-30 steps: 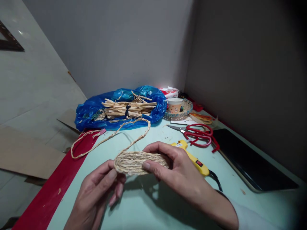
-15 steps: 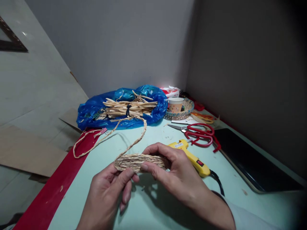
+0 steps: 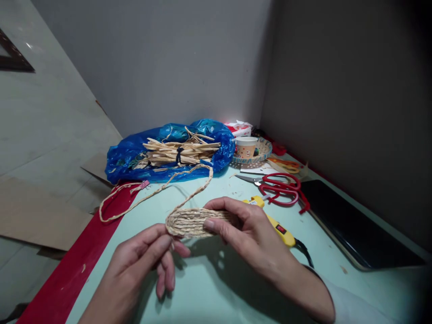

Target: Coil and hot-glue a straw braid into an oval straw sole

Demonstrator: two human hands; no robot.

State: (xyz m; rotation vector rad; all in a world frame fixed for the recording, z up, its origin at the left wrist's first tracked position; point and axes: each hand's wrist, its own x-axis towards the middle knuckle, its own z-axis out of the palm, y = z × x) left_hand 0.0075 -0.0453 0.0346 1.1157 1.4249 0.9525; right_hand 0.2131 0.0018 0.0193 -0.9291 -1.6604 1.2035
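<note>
A flat oval coil of braided straw cord is held up over the table, its rows lying side by side. Around its right end my right hand is closed, thumb in front and fingers behind. My left hand has thumb and forefinger pinched together at the coil's lower left edge, the other fingers loosely curled below. From the coil's left end the loose straw cord loops up and away to the left. Behind my right hand lies a yellow glue gun, partly hidden.
Straw strips, tied in a bundle, lie on a blue plastic bag. A paper cup sits in a round woven tray. Red-handled scissors and a black tablet-like slab are at right. A pink clip holds the cord's end.
My left hand has shifted down and left, from gripping the coil's front to pinching at its edge. The coil has risen slightly, showing more of its face.
</note>
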